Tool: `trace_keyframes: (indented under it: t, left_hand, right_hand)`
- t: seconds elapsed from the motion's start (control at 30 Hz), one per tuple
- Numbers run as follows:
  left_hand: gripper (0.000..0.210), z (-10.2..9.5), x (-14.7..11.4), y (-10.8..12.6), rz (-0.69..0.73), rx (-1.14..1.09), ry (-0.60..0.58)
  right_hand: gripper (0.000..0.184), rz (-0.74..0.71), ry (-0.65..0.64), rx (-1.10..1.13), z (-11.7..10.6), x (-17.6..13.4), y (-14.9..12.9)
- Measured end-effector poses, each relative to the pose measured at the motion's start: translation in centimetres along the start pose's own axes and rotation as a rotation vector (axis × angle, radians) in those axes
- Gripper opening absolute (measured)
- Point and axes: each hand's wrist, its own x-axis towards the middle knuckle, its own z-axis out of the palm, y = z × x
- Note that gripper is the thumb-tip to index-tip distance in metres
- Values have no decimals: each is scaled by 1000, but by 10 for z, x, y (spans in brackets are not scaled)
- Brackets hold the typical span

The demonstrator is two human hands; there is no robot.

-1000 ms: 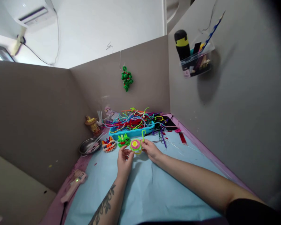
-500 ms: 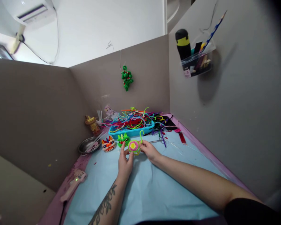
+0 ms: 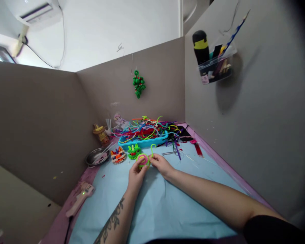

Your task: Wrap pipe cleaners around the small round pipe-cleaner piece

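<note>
Pink-and-green round piece above table, near green figure. Left hand's grip clamped on piece, presumably steadying; right hand's grip pinching curled stem, probably for control.

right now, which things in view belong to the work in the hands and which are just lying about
Seems in use:
pink, yellow and green fuzzy piece, in the left hand
curled green stem, seemingly in the right hand
probably coloured stems in the blue tray, similar material

Apparently lying about:
orange figure
green figure
metal bowl
pink corded tool
</note>
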Motion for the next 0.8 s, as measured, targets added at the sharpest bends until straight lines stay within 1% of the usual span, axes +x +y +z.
trace_keyframes:
  t: [0.03,0.1,0.27,0.33,0.4,0.47,0.53,0.6,0.8]
  left_hand:
    - [39,-1,1,0,-16,-19,27]
    - [42,-4,3,-1,-50,-61,84]
    - [52,-10,8,-3,-160,-187,191]
    - [53,-10,10,-2,-194,-252,216]
    - [53,-10,10,-1,-214,-306,226]
    - [52,-10,10,-1,-227,-336,224]
    - [52,-10,10,0,-236,-348,217]
    - [51,-11,10,0,-242,-355,209]
    - [48,-11,9,-1,-243,-352,157]
  right_hand:
    - [32,10,15,-14,0,0,0]
    - [31,38,87,-26,-2,1,2]
    - [26,70,402,29,-16,13,3]
    - [27,76,462,34,-23,18,2]
    - [32,82,448,25,-30,23,1]
    - [35,95,374,2,-34,26,1]
    - [35,106,292,-26,-36,28,2]
    - [34,110,240,-37,-37,28,3]
    - [38,137,218,-19,-38,26,2]
